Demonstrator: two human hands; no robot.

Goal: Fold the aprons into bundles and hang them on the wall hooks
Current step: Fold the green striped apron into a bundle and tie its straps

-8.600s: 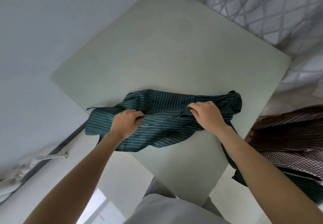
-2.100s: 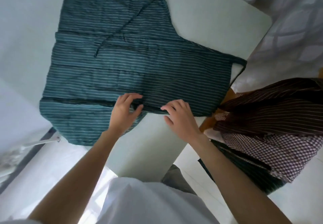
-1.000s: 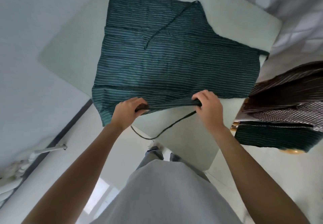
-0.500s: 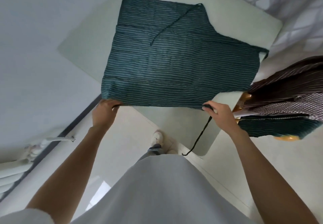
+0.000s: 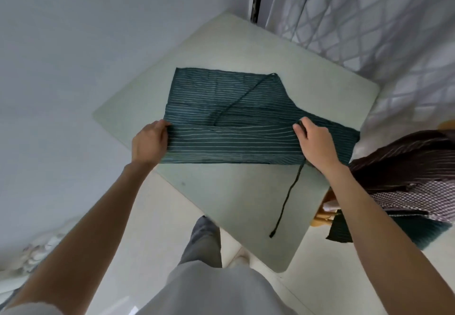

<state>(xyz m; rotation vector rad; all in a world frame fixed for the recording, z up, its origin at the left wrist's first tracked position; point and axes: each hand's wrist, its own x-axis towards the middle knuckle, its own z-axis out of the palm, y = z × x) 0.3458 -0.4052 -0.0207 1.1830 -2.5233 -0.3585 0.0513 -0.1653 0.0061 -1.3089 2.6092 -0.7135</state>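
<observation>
On the pale table [image 5: 246, 196], left hand [image 5: 149, 143] and right hand [image 5: 316, 143] pinch the folded green apron's [image 5: 234, 140] ends.

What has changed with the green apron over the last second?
Both hands, left hand and right hand, carried the green apron's near edge away from the person, folding it over itself. The tie string now trails across the table. Both hands still grip the edge.

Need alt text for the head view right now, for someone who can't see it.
Both hands hold a dark green striped apron on a pale table, its near edge folded over: left hand grips the left end of the fold, right hand pinches the right end. A tie string trails toward the near table edge; more aprons are piled at right.
</observation>
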